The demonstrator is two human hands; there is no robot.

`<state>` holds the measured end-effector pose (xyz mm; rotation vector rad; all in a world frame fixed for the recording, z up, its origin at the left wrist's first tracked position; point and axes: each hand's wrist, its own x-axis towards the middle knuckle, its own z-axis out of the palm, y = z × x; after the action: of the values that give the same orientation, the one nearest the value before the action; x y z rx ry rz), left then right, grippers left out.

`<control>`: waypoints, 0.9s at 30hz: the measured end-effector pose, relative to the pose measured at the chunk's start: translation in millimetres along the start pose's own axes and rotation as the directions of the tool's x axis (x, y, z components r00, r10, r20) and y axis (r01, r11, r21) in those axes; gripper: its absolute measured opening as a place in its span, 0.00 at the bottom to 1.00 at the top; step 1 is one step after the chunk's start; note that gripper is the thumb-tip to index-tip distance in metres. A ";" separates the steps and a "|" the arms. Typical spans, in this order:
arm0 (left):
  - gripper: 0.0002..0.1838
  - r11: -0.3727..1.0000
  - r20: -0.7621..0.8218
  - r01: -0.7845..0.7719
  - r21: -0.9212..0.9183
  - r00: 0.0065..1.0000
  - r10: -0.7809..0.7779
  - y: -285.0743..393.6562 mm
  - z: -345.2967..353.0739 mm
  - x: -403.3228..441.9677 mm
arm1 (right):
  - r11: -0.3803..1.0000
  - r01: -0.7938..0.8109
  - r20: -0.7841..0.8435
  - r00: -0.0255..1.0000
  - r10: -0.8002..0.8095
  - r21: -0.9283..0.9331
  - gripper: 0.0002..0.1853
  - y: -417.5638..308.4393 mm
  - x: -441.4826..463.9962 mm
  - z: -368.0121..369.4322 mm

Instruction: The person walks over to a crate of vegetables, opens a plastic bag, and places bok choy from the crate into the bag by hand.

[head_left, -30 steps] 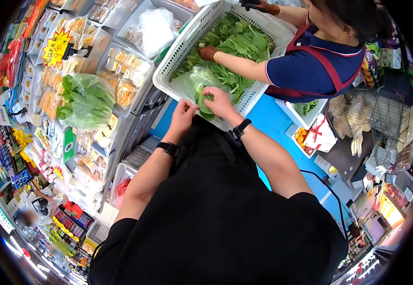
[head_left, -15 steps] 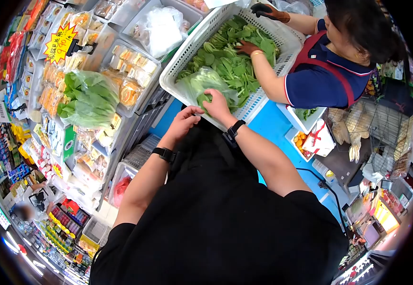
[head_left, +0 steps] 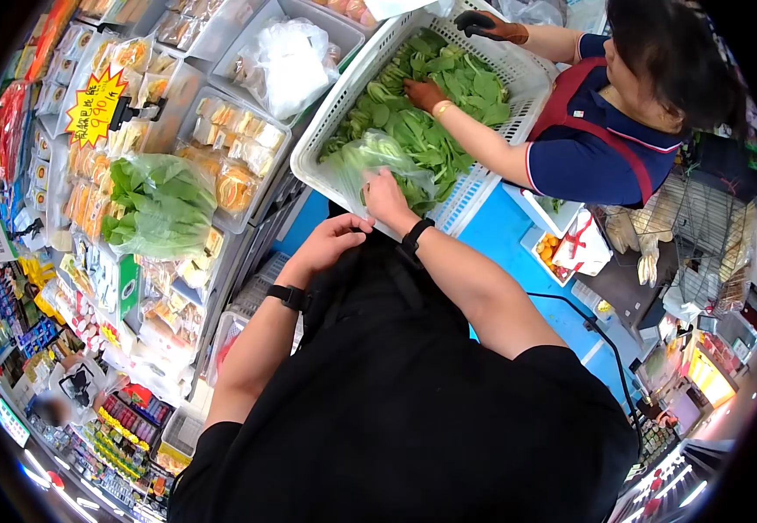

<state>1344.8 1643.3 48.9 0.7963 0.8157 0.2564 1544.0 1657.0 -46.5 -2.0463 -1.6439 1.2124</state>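
Observation:
A clear plastic bag [head_left: 368, 157] with leafy greens inside lies at the near corner of a white perforated crate [head_left: 309, 155]. My left hand [head_left: 328, 244] is at the bag's near edge, thumb and fingertips pinched together on the film. My right hand [head_left: 387, 200] is at the bag's mouth with its fingers curled inward. Its fingertips are partly hidden by the film and leaves, so what they hold cannot be made out. Loose leafy greens [head_left: 474, 91] fill much of the crate.
Across the crate, a person in a red apron [head_left: 561, 109] reaches a gloved hand [head_left: 424, 94] into the greens. A bagged lettuce [head_left: 156, 207] rests on packaged foods at left, near a yellow price sign [head_left: 95, 106]. Oranges [head_left: 547, 248] sit in a box at right.
My right hand has shifted slightly left and deeper into the bag's mouth. My left hand has moved a little lower. The other person's gloved hand has slid left over the greens.

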 end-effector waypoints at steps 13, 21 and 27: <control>0.05 0.985 -0.219 0.082 0.152 0.974 -0.047 22.6 -51.6 -10.6 | 0.943 -0.194 -0.040 0.976 0.213 0.271 0.13 62.0 2.9 -112.3; 0.02 0.980 -0.261 0.181 0.087 0.953 -0.153 43.4 -69.0 -8.4 | 0.903 -0.403 0.041 0.910 0.413 -0.149 0.17 140.5 42.1 -43.2; 0.02 0.988 -0.456 0.050 0.146 0.890 0.023 24.2 -93.6 -9.9 | 0.971 -0.203 0.312 0.937 0.154 0.129 0.17 90.5 44.9 -19.8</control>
<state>1271.6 1705.0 32.4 0.8892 1.2989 0.3802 1621.4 1672.9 -112.5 -2.0250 -1.4423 1.7342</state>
